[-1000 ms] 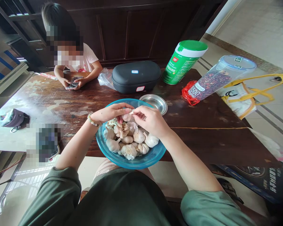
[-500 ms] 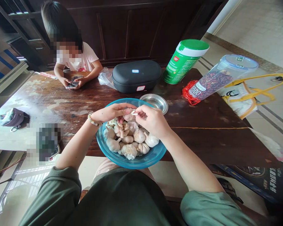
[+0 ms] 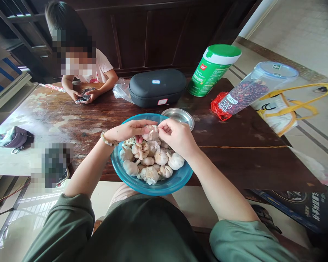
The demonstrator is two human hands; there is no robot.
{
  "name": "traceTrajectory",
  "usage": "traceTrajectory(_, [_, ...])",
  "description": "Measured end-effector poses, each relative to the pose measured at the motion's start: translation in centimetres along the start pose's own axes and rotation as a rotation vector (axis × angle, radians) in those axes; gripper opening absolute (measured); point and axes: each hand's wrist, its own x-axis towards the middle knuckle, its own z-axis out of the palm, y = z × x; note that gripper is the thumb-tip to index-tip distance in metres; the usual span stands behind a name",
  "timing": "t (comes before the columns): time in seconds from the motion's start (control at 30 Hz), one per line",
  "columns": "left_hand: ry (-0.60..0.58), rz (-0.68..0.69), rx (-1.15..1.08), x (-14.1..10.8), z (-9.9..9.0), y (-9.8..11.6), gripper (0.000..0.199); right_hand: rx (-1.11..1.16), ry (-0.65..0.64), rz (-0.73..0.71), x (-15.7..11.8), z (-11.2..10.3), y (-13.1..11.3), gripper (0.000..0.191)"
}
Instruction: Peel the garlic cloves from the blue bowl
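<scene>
**Garlic bulb (image 3: pixel 150 135) held between both hands above a blue glass bowl (image 3: pixel 153 190)**

The left hand (image 3: pixel 128 131) is nearly closed, its fingertips against the bulb's side. The right hand (image 3: pixel 176 138) is curled, pinching the top of the bulb. More garlic bulbs (image 3: pixel 153 160) fill the bowl beneath. A steel dish (image 3: pixel 179 115) sits just beside the bowl's rim on the wooden table (image 3: pixel 243 163); across it, a seated person (image 3: pixel 90 71) holds a phone (image 3: pixel 83 99).

steel dish (image 3: pixel 177 115) | green-lidded canister (image 3: pixel 213 71) | black zip case (image 3: pixel 157 88) | clear jar (image 3: pixel 248 91)
</scene>
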Motion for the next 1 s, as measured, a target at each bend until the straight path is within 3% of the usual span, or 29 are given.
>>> traceTrajectory(0.17, [0.166, 0.055, -0.147, 0.1, 0.1, 0.0, 0.055, -0.054, -0.035, 0.050, 0.0, 0.0, 0.1, 0.010])
traceTrajectory(0.27, [0.205, 0.069, -0.205, -0.1, 0.2, 0.5, 0.047, -0.103, -0.096, 0.058, -0.1, 0.2, 0.2, 0.011])
traceTrajectory(0.47, [0.237, 0.082, -0.219, -0.1, 0.3, 0.6, 0.041, -0.138, -0.170, 0.044, -0.1, 0.4, 0.4, 0.013])
traceTrajectory(0.7, [0.247, 0.121, -0.222, -0.1, 0.4, 0.4, 0.041, -0.104, -0.132, -0.028, 0.0, 0.3, 0.2, 0.012])
traceTrajectory(1.0, [0.180, -0.008, -0.274, -0.1, 0.5, 0.9, 0.035, -0.115, -0.126, -0.049, 0.0, 0.3, -0.1, 0.019])
